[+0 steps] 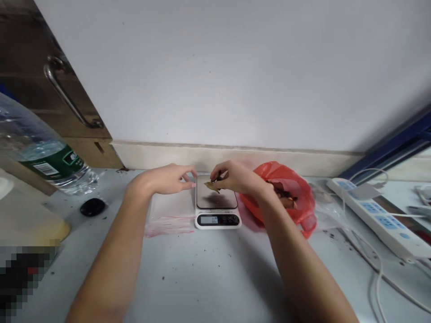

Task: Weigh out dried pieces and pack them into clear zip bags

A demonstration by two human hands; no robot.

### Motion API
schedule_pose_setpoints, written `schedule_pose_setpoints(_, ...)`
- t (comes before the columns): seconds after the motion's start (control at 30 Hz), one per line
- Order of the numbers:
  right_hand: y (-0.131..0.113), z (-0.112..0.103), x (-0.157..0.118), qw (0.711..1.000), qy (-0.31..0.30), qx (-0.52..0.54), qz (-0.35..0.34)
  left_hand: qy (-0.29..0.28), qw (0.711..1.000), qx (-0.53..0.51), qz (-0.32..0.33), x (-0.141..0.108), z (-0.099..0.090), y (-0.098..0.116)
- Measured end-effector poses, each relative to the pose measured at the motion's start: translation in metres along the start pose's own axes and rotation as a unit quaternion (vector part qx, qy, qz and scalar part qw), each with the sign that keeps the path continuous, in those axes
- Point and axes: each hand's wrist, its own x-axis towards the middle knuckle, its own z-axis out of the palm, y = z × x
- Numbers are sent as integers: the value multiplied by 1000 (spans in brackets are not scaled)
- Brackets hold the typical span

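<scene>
A small white digital scale stands on the table, its display reading about 0.0. Over its metal plate, my right hand pinches a few dried brown leaf-like pieces, and their shadow falls on the plate. My left hand is at the scale's left edge, thumb and fingers apart, holding nothing. Beneath it lie clear zip bags with pink-red seals. To the right of the scale, an open red plastic bag holds more dark brown dried pieces, partly hidden by my right forearm.
A water bottle with a green label stands at the left, near a round black object. At the right are a white power strip, cables and a clear plastic bag. A wall rises behind the scale. Dark crumbs dot the table.
</scene>
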Motion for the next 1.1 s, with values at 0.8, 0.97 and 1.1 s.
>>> schedule_pose_setpoints(0.8, 15, -15, -5, 992, 8, 97, 82, -27, 999, 11, -22, 1, -3, -12)
schedule_pose_setpoints(0.97, 12, -44, -30, 988, 65, -83, 111, -95, 994, 25, -48, 3, 6, -4)
schedule_pose_setpoints(1.1, 27, -64, -50, 957, 33, -205, 203, -98, 993, 47, -40, 9, 18, 3)
